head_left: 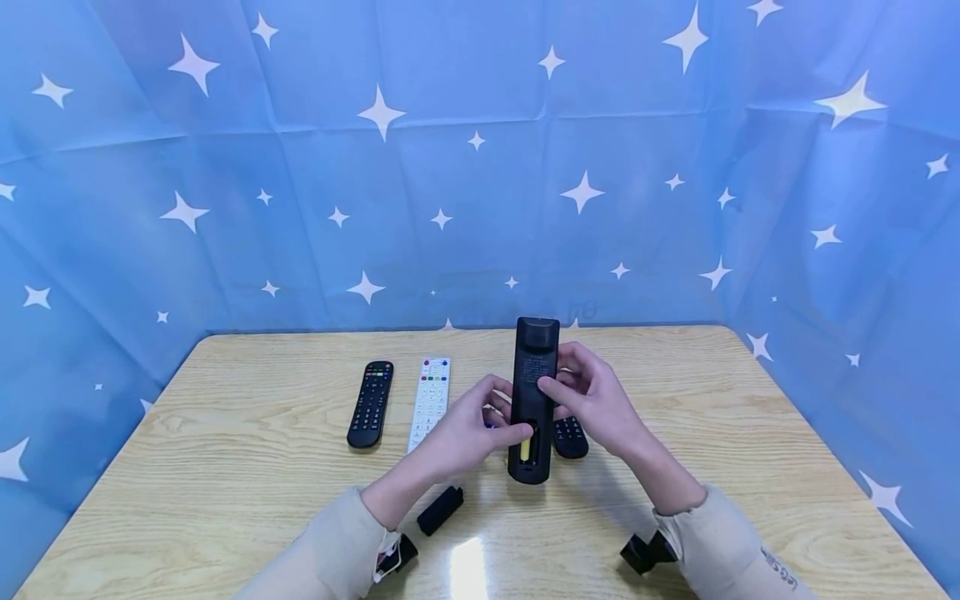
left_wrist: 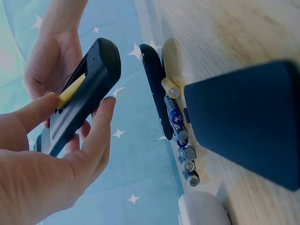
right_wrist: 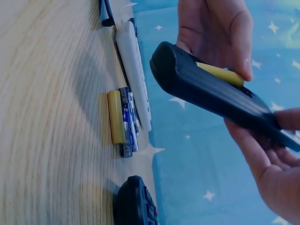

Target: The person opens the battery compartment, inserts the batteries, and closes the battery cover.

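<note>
A black remote control [head_left: 536, 337] is held up above the table, its back facing the head view and its battery bay uncovered. One yellow battery [right_wrist: 220, 74] lies in the bay. My left hand [head_left: 465, 425] grips the lower part from the left, thumb tip pressing the end of that battery and fingers behind the remote. From the right, my right hand [head_left: 600, 404] holds the upper part, thumb on the back face. The loose black battery cover [head_left: 441, 510] lies on the table below my left hand.
A black remote [head_left: 371, 404] and a white remote [head_left: 431, 400] lie to the left. Another black remote [head_left: 572, 439] is partly hidden behind the held one. Between them sit a yellow battery [right_wrist: 116, 117] and several blue-silver batteries [right_wrist: 127, 124]. A starred blue curtain [head_left: 480, 183] surrounds the table.
</note>
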`<state>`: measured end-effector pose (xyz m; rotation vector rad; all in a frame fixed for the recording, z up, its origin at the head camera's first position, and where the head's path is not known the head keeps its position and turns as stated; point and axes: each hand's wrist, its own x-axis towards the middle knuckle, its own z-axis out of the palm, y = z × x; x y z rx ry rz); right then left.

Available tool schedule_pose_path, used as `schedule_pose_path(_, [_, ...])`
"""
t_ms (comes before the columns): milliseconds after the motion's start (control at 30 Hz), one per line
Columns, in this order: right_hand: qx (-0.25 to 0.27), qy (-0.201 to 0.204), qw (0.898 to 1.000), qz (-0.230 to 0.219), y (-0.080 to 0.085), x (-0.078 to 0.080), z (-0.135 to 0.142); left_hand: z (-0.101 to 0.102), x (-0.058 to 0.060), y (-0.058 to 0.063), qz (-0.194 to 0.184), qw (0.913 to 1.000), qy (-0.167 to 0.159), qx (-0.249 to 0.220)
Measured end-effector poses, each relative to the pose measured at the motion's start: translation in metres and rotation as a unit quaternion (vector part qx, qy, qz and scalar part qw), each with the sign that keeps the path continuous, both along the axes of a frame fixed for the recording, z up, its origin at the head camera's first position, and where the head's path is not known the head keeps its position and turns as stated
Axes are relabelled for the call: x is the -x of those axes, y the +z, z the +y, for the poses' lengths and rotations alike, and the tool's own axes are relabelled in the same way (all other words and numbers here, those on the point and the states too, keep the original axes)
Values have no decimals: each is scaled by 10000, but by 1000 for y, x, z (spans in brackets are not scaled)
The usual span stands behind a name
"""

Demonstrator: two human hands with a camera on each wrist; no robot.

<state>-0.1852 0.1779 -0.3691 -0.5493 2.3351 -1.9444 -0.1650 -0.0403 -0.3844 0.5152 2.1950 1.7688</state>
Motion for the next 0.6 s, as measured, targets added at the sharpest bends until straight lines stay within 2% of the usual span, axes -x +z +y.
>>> schedule_pose_path(233, [10, -65, 10000, 30, 1, -2, -1, 1, 0, -1, -411, 9985, -110, -354])
schedule_pose_path(600, [100, -22, 9998, 180, 0, -3, -3, 2, 0, 0, -803, 9942, -152, -695])
